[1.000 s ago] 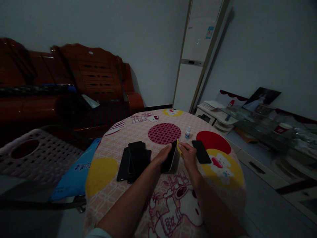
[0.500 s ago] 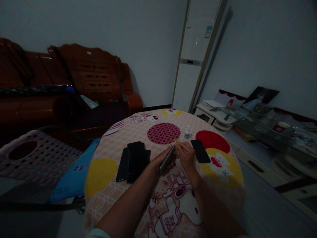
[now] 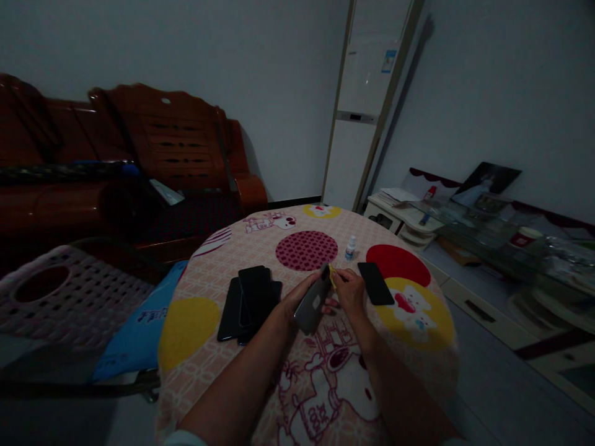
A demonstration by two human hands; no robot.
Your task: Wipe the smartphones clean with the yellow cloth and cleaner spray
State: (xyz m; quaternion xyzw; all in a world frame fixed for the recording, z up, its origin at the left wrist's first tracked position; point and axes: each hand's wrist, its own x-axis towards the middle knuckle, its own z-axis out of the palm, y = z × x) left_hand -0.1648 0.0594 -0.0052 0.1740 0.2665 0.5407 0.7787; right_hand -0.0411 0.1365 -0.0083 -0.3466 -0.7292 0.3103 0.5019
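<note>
My left hand (image 3: 292,298) is closed around a smartphone (image 3: 310,308), held tilted above the table with its grey back partly facing me. In my right hand (image 3: 352,293) a small yellow cloth (image 3: 331,277) is pinched against the phone's upper right edge. Just beyond the hands stands a small white bottle (image 3: 350,249) with a blue label. A dark phone (image 3: 375,285) lies flat to the right of my right hand. On the left, several dark phones and a tablet-like device (image 3: 229,316) lie overlapping in a pile.
A patterned cloth covers the round table (image 3: 223,272). To the left are a woven chair (image 3: 93,297) with a blue bag (image 3: 144,328) and a wooden sofa (image 3: 176,142). A glass-topped cabinet (image 3: 478,229) holding clutter runs along the right; an air conditioner (image 3: 351,148) stands behind.
The phone has turned in my left hand, from nearly edge-on to showing more of its grey back. My right hand stays at its upper edge with the yellow cloth.
</note>
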